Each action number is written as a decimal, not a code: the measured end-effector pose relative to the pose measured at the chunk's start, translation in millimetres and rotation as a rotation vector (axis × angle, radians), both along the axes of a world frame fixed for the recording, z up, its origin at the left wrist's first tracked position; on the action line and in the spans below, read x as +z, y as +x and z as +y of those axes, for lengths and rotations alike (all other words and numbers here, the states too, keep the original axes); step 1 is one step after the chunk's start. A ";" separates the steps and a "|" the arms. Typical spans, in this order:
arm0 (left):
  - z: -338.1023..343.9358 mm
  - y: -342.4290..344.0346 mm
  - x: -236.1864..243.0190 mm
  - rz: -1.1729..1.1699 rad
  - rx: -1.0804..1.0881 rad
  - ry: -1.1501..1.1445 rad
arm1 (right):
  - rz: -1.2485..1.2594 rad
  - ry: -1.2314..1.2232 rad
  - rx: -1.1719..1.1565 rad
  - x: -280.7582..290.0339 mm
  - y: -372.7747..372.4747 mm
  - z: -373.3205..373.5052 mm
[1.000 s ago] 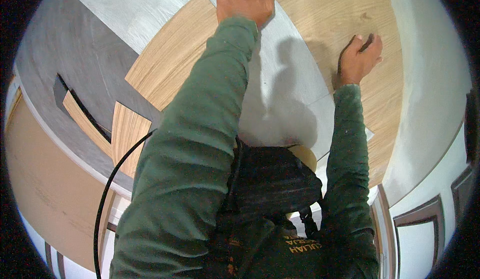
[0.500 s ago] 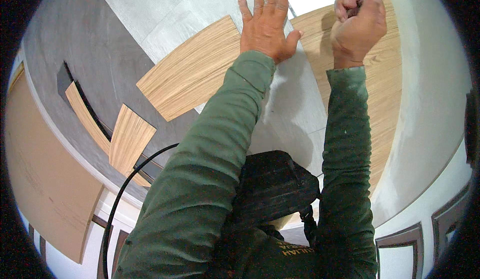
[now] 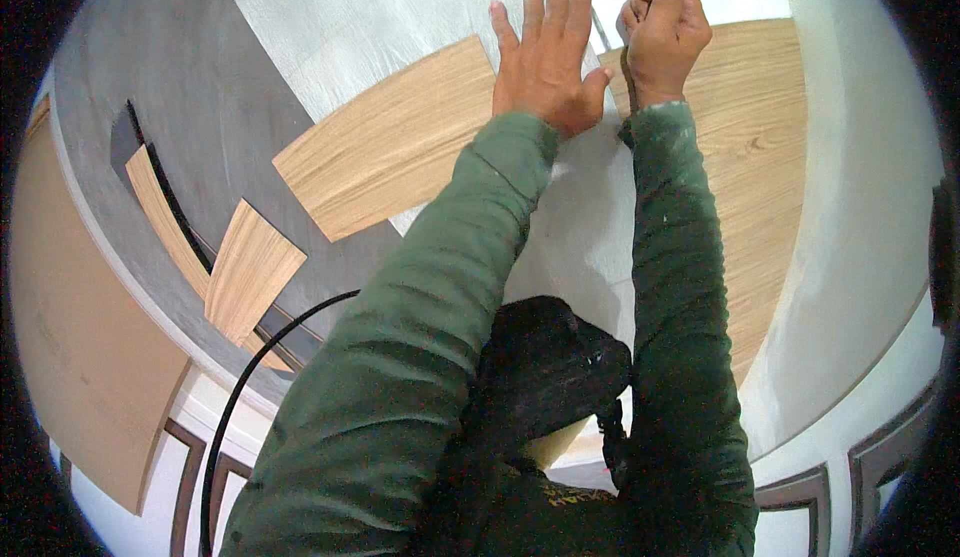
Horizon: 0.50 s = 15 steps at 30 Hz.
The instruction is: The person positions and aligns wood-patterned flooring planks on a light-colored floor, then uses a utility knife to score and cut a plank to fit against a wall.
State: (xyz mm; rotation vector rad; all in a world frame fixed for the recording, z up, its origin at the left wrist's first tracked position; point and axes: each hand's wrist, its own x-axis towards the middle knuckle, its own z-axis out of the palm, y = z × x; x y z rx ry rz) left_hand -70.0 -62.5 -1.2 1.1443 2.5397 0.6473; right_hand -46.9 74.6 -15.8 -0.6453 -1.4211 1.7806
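Note:
My left hand [image 3: 543, 82] lies flat, fingers spread, on pale grey flooring [image 3: 560, 217] beside the seam with laid light-wood planks [image 3: 740, 187]. Just right of it, my right hand [image 3: 662, 37] forms a fist at the upper edge of those planks, near the seam; whatever it may hold is hidden. A wide loose wood-look plank [image 3: 380, 152] lies left of my left hand, across pale boards and darker grey floor.
Shorter wood pieces [image 3: 250, 267] and dark strips [image 3: 170, 187] lie on the grey floor [image 3: 200, 77] at left. A black cable [image 3: 240, 382] loops beside my left arm. A brown sheet [image 3: 90, 317] is at far left. A pale surface [image 3: 850, 207] borders the planks at right.
My right hand has moved up and left to the seam and closed into a fist. My left hand has shifted right and stays spread. The wide plank now appears more fully.

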 end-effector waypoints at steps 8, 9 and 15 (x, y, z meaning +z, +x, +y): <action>-0.9 3.6 -11.3 -0.043 0.129 0.264 | 0.227 0.002 0.167 35.6 2.3 -14.3; 1.2 5.4 -10.1 -0.019 0.125 0.315 | 0.184 0.071 0.158 20.3 2.2 -12.8; 2.6 1.0 -21.0 -0.068 0.141 0.256 | 0.525 -0.512 0.219 -20.3 -13.1 -15.0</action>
